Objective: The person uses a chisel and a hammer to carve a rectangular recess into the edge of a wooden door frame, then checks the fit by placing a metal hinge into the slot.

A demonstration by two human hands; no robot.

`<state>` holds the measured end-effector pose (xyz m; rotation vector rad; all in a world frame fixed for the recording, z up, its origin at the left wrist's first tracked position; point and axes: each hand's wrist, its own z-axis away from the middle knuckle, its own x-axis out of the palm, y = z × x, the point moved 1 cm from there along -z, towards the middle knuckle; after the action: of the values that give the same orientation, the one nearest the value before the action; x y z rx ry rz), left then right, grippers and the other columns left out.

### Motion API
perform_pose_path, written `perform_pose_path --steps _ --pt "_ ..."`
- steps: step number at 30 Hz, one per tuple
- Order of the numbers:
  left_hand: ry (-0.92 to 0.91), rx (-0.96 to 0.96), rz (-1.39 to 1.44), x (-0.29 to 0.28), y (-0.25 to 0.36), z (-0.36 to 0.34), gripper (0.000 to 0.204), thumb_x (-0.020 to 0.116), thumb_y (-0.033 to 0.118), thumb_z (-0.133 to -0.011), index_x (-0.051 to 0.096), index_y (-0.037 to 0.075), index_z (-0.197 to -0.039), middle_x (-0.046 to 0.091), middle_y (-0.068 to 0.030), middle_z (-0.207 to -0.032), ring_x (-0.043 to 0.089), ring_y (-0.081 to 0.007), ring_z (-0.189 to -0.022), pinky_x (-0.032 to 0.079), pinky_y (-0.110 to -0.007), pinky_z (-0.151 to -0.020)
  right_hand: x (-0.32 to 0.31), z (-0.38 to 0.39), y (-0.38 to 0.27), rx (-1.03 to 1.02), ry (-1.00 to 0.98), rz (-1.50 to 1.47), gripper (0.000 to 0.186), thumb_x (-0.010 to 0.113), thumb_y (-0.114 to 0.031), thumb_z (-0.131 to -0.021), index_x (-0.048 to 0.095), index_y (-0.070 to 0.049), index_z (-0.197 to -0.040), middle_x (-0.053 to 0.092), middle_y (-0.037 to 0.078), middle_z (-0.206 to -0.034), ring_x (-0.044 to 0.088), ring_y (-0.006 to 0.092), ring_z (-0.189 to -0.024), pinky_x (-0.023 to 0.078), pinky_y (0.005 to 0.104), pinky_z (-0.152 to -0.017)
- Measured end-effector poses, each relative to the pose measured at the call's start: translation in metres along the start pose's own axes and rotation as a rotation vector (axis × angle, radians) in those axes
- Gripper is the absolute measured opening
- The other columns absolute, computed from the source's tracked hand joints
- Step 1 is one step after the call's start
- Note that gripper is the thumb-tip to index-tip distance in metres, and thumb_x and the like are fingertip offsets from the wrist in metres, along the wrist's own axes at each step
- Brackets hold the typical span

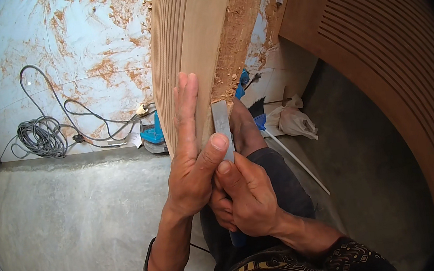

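Note:
My left hand point(191, 149) lies with straight fingers along the fluted wooden piece point(186, 20), its thumb over the flat metal blade of a chisel point(220, 114). My right hand point(243, 197) is closed round the chisel just below, thumb on the blade; part of the dark blue handle shows beneath it. The blade's tip meets the lower end of a long rough recess point(232, 41) cut in the wood, with chips and dust in it. My bare leg shows to the right of the blade.
A teal power tool point(154, 132) and coiled cable point(41, 138) are at left on a dusty white board point(53, 36) above grey concrete floor point(75, 218). At right are a curved slatted panel point(386, 60), a white pole point(299, 163) with blue head and a plastic bag point(296, 120).

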<state>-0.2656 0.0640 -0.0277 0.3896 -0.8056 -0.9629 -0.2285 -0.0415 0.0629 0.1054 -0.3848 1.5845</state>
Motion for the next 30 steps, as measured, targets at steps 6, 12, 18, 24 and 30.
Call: perform_pose_path --steps 6,12,18,24,30 --pt "0.014 -0.012 0.025 0.001 0.003 -0.002 0.092 0.06 0.037 -0.101 0.004 0.004 -0.166 0.023 -0.0246 -0.166 0.026 -0.0341 -0.154 0.025 -0.044 -0.125 -0.005 -0.008 0.013 -0.077 -0.015 0.035 0.037 0.039 -0.037 -0.114 0.05 -0.004 -0.103 0.047 -0.002 -0.063 0.045 0.0071 -0.047 0.036 0.026 -0.043" --pt "0.114 -0.022 0.121 0.009 0.008 0.002 0.076 0.061 0.027 -0.103 0.024 -0.003 -0.162 0.022 -0.0198 -0.17 0.024 -0.0273 -0.156 0.022 -0.038 -0.125 -0.009 -0.016 0.026 -0.158 0.052 0.123 0.031 0.043 -0.03 -0.112 0.05 -0.001 -0.102 0.049 0.003 -0.061 0.045 0.0129 -0.044 0.039 0.0323 -0.043" --pt "0.158 0.001 0.077 0.006 0.007 0.0 0.065 0.057 0.025 -0.107 0.033 -0.005 -0.159 0.032 -0.0166 -0.167 0.03 -0.024 -0.154 0.025 -0.035 -0.124 0.002 -0.024 0.031 -0.231 0.063 0.037 0.035 0.041 -0.032 -0.112 0.051 -0.001 -0.1 0.047 0.005 -0.06 0.045 0.0139 -0.042 0.041 0.0329 -0.042" --pt "0.103 0.151 0.25 0.001 -0.006 0.001 0.061 0.051 0.03 -0.11 0.036 -0.004 -0.158 0.034 -0.0164 -0.166 0.03 -0.024 -0.154 0.025 -0.039 -0.125 -0.003 -0.009 0.002 -0.321 -0.032 -0.341 0.037 0.036 -0.034 -0.114 0.051 -0.002 -0.102 0.047 0.002 -0.061 0.045 0.0098 -0.043 0.04 0.0253 -0.04" --pt "0.07 0.287 -0.031 0.006 -0.002 0.003 0.082 0.07 0.03 -0.098 0.029 -0.003 -0.161 0.029 -0.0194 -0.167 0.03 -0.029 -0.154 0.024 -0.04 -0.125 -0.02 0.011 0.013 -0.173 -0.04 0.008 0.037 0.037 -0.035 -0.114 0.049 -0.001 -0.105 0.048 0.003 -0.063 0.048 0.0117 -0.044 0.044 0.0271 -0.043"
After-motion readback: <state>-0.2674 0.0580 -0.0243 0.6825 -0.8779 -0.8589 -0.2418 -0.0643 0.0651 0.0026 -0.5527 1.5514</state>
